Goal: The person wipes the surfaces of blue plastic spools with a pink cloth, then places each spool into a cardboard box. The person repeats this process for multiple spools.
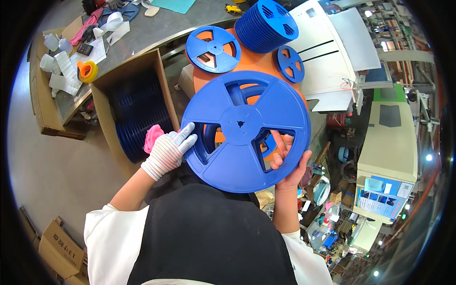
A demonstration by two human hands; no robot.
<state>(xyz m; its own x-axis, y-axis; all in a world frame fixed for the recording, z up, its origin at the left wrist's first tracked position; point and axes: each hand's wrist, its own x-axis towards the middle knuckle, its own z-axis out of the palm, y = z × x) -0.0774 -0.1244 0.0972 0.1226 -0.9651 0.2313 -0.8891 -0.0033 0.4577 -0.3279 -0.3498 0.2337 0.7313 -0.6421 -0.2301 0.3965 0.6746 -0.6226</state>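
While a grey bench (156, 23) spans the upper left, a carton (166, 95) of dark discs (142, 114) stands beside it, near an orange table (259, 61). The large blue reel (237, 128) is between both hands, its flat face up, above the table's near side. Beyond it are a blue stack (266, 28) and two smaller reels (213, 47). The step in hand looks like steadying the reel for handling; any move from here calls for even support on both sides. The bare right hand (292, 179) cups its lower-right rim, fingers showing through a window. The gloved left hand (166, 154) lays slightly spread fingertips at the left rim; whether its thumb pinches I cannot tell.
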